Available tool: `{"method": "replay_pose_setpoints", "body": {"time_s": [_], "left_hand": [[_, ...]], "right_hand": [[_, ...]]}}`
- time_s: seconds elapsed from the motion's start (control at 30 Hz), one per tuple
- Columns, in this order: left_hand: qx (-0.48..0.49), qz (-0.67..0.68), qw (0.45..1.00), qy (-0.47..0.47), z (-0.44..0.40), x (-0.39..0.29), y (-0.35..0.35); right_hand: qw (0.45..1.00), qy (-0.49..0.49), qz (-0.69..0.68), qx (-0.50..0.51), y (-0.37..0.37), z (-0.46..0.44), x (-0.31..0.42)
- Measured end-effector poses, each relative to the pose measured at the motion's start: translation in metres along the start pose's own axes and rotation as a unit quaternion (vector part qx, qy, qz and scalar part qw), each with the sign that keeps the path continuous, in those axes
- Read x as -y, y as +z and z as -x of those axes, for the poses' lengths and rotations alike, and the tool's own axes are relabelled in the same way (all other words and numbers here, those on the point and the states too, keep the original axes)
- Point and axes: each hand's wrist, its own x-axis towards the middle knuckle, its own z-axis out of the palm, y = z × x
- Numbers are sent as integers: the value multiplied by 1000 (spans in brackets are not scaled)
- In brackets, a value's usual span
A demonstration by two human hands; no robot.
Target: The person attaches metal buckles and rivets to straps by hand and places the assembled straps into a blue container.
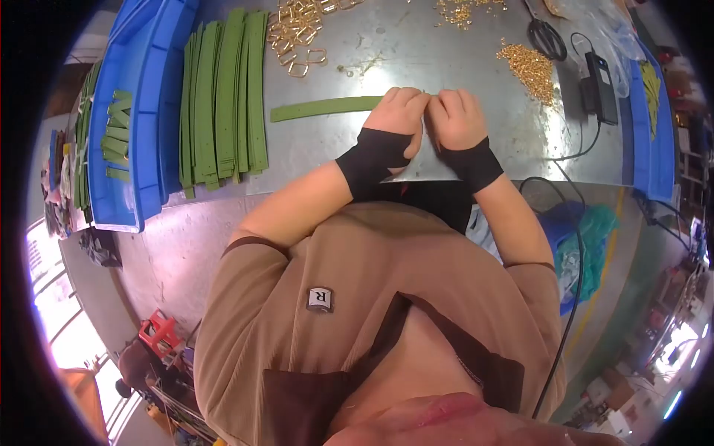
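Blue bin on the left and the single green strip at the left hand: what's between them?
A batch of long green strips lies between the left blue bin and the single strip; the head view shows it.

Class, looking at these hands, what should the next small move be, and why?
Probably steady the green strip with the left hand while the right hand feels for its hidden end: the strip runs to the left hand, and the right is close beside it.

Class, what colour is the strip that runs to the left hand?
The strip is green, showing best in the head view.
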Motion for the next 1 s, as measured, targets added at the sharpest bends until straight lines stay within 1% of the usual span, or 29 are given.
{"method": "replay_pose_setpoints", "body": {"time_s": [0.07, 0.1, 0.17, 0.2, 0.27, 0.3, 0.37, 0.4, 0.47, 0.53, 0.57, 0.6, 0.63, 0.7, 0.73, 0.8, 0.87, 0.9, 0.93, 0.97, 1.0], "left_hand": [[39, -15, 999, 9, 3, 11, 7], [43, -10, 999, 2, 5, 10, 7], [102, -75, 992, 19, 6, 10, 6], [103, -71, 992, 13, 6, 9, 4], [122, -117, 985, 32, 3, 7, 1], [132, -138, 981, 44, 3, 7, 2], [123, -151, 980, 51, 5, 7, 7], [112, -168, 978, 60, 6, 8, 9], [112, -165, 978, 57, 7, 8, 9], [112, -163, 979, 54, 8, 10, 10], [94, -156, 982, 55, 10, 10, 11], [74, -150, 984, 56, 11, 9, 12], [73, -148, 985, 54, 11, 10, 11], [88, -107, 988, 73, 9, 14, 6], [87, -105, 988, 72, 8, 16, 4], [121, -107, 983, 89, 8, 17, 1], [124, -112, 981, 99, 5, 19, 0], [129, -120, 978, 107, 4, 18, -1], [125, -119, 979, 109, 4, 18, 0], [121, -140, 977, 110, 6, 16, 1], [116, -161, 974, 113, 7, 15, 2]], "right_hand": [[998, 35, -42, 17, -6, 4, 3], [998, 37, -46, 26, -10, 8, 6], [994, 63, -82, 31, -15, 12, 11], [994, 62, -85, 37, -16, 16, 7], [956, 151, -234, 92, -17, 24, -5], [955, 153, -234, 96, -16, 25, -6], [947, 186, -257, 42, -16, 24, -7], [947, 189, -256, 46, -18, 21, -8], [986, 78, -106, 104, -23, 11, -7], [987, 74, -93, 108, -25, 7, -6], [988, 69, -79, 112, -27, 8, -4], [988, 69, -79, 116, -27, 9, -3], [987, 71, -78, 120, -26, 9, -2], [987, 73, -73, 124, -27, 5, -2], [985, 78, -82, 129, -30, 1, -2], [983, 83, -89, 139, -30, -3, -8], [968, 80, -202, 123, -23, -5, -29], [969, 81, -198, 126, -23, -11, -31], [950, 186, -235, 93, -24, -22, -34], [918, 286, -270, 57, -24, -34, -36], [875, 401, -264, 60, -22, -44, -37]]}}
